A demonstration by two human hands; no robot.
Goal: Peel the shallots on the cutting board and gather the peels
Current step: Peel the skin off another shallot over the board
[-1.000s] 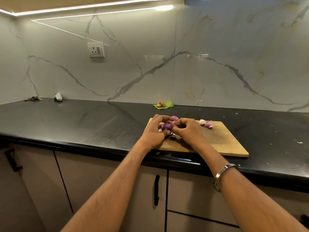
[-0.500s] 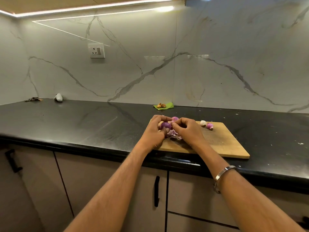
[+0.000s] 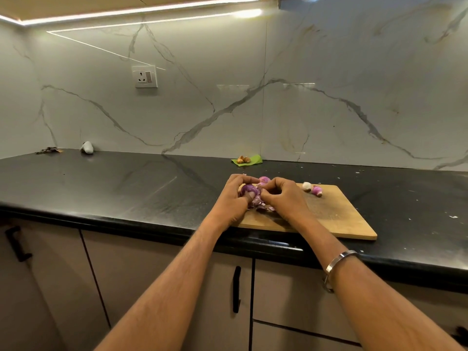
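Left hand (image 3: 231,198) is gripping a shallot (image 3: 248,190) over the board (image 3: 339,216); right hand (image 3: 285,197) is pinching its skin, peels (image 3: 260,205) lying beneath, two more shallots (image 3: 312,189) sitting near the far edge

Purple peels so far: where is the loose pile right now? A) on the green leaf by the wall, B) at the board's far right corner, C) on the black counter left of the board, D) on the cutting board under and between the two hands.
D: the peels lie on the cutting board, between the left hand and right hand.
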